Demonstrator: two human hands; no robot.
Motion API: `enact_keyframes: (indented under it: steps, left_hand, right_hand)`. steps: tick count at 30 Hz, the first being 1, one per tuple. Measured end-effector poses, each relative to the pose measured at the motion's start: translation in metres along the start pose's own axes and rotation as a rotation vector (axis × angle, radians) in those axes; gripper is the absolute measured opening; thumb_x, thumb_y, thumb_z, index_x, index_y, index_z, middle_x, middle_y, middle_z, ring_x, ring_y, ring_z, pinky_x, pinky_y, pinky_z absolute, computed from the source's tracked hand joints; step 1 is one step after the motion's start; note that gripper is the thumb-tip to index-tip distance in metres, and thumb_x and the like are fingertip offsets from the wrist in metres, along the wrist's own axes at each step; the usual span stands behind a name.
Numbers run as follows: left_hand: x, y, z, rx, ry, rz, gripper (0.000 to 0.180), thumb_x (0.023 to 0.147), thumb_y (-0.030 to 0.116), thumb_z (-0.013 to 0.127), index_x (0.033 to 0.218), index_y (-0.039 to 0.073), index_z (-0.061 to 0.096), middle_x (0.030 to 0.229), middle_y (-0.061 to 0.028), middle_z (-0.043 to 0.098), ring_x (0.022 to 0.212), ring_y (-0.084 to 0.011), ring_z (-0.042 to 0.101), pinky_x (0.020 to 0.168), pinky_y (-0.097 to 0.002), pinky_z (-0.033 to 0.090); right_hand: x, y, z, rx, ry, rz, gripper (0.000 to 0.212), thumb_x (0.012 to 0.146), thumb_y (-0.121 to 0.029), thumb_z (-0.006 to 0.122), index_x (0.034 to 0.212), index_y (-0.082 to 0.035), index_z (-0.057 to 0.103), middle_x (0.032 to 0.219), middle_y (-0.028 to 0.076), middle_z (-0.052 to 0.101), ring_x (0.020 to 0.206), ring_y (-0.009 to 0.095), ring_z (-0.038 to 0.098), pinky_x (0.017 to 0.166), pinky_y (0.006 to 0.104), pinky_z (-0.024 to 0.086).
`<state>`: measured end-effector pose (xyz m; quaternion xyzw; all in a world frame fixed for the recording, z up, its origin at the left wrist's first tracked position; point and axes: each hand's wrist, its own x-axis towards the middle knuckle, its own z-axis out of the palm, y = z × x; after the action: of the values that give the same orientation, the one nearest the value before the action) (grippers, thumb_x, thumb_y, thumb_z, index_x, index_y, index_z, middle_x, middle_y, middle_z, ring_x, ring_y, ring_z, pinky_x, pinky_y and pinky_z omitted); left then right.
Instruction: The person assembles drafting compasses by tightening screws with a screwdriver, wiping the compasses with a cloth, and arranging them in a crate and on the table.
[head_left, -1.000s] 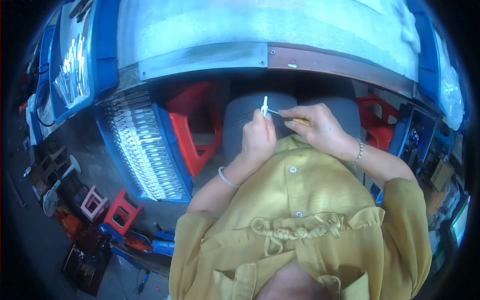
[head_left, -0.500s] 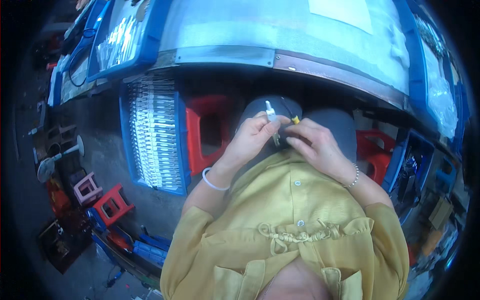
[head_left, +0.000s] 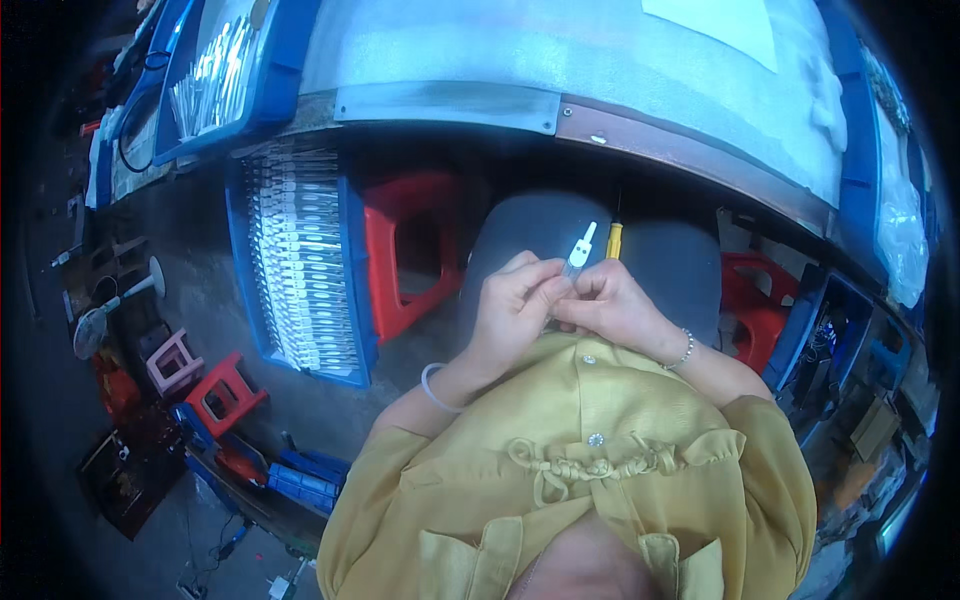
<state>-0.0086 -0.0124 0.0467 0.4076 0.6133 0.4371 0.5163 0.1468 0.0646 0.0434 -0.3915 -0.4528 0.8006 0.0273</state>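
My left hand (head_left: pixel 522 305) is closed, thumb and fingers pinching the lower end of a slim white piece with a tapered tip and clear lower part (head_left: pixel 581 250). Close against it, my right hand (head_left: pixel 612 303) is closed too, its fingertips at the same lower end. A screwdriver with a yellow handle and thin dark shaft (head_left: pixel 614 241) sticks up from behind the right hand's fingers, pointing away from me. Fingers hide its handle end and the bottom of the white piece. Both hands are above my lap (head_left: pixel 660 260), near my shirt front.
Left of my legs stands a blue crate (head_left: pixel 364 300) packed with rows of white pieces, beside a red stool (head_left: pixel 385 270). Ahead is the worktable's edge (head_left: pixel 450 105), with a blue tray (head_left: pixel 275 90) of slim white pieces at its left. Another red stool (head_left: pixel 755 300) is at right.
My hands have come together and moved slightly toward my body. The white piece now leans right, and the screwdriver has swung from slanting left to pointing nearly straight ahead.
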Motion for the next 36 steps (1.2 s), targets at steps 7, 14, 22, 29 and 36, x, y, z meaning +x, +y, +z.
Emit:
enact_keyframes:
  steps: [7,14,22,29,36]
  left_hand:
    - [0.003,0.000,-0.012,0.046,0.016,0.023,0.019,0.091,0.000,0.060,0.107,-0.009,0.064,0.079,-0.0037,0.052,0.068,-0.0087,0.049,0.059,-0.0225,0.039]
    - [0.008,0.007,-0.012,0.028,0.018,0.109,0.019,0.090,0.000,0.061,0.107,-0.007,0.065,0.076,-0.0055,0.052,0.068,-0.0107,0.049,0.059,-0.0243,0.039]
    - [0.005,0.017,-0.022,0.109,-0.021,0.120,0.019,0.089,0.001,0.062,0.106,-0.007,0.065,0.076,-0.0067,0.052,0.067,-0.0132,0.050,0.058,-0.0258,0.039]
    - [0.001,0.018,-0.026,0.161,-0.043,0.131,0.018,0.090,0.002,0.062,0.104,-0.008,0.064,0.075,-0.0080,0.051,0.064,-0.0149,0.050,0.056,-0.0273,0.039]
    - [-0.002,0.021,-0.030,0.200,-0.078,0.114,0.018,0.090,0.003,0.062,0.104,-0.007,0.064,0.074,-0.0092,0.051,0.063,-0.0156,0.050,0.054,-0.0281,0.038]
  right_hand:
    - [0.008,-0.019,-0.002,-0.042,-0.107,0.037,0.025,0.085,-0.015,0.069,0.068,0.002,0.066,0.064,0.007,0.065,0.055,0.008,0.059,0.049,0.0211,0.047]
    - [0.006,-0.026,0.003,0.046,-0.052,0.056,0.022,0.086,-0.013,0.069,0.072,0.004,0.068,0.065,0.008,0.066,0.056,0.008,0.060,0.051,0.0208,0.049]
    - [0.006,-0.027,0.005,0.024,-0.082,0.067,0.023,0.085,-0.013,0.070,0.070,0.003,0.068,0.066,0.008,0.066,0.056,0.009,0.060,0.050,0.0212,0.048]
    - [0.006,-0.030,0.009,0.005,-0.100,0.090,0.024,0.085,-0.013,0.071,0.067,0.003,0.067,0.063,0.007,0.065,0.054,0.007,0.059,0.048,0.0220,0.046]
    - [0.004,-0.029,0.011,0.007,-0.104,0.116,0.024,0.084,-0.011,0.071,0.066,0.003,0.066,0.061,0.007,0.064,0.052,0.007,0.058,0.047,0.0218,0.045]
